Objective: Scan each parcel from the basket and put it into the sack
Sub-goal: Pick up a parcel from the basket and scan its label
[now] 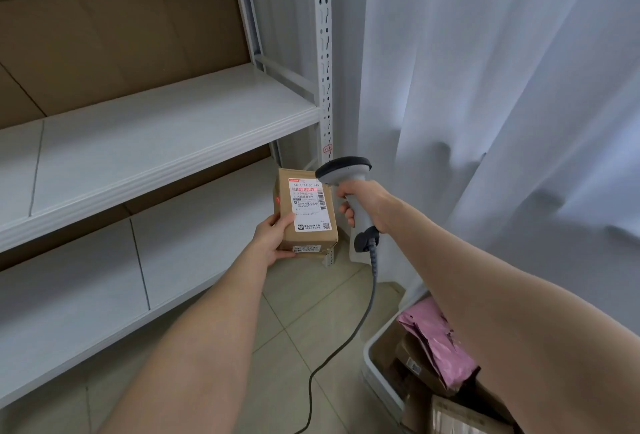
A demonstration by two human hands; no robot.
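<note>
My left hand (pixel 273 237) grips a small brown cardboard parcel (pixel 287 211) from below, its white shipping label facing up. A red scan line lies across the label's barcode. My right hand (pixel 367 206) grips the handle of a grey and white barcode scanner (pixel 343 170), whose head points at the label from the right. At the lower right stands a white basket (pixel 372 361) with several parcels in it, among them a pink mailer bag (pixel 440 343) and brown boxes. No sack is in view.
White metal shelving (pixel 166 128) fills the left, with cardboard sheets behind it and a slotted upright (pixel 323 52). A white curtain (pixel 502 87) hangs on the right. The scanner's grey cable (pixel 360 326) trails down across the tiled floor.
</note>
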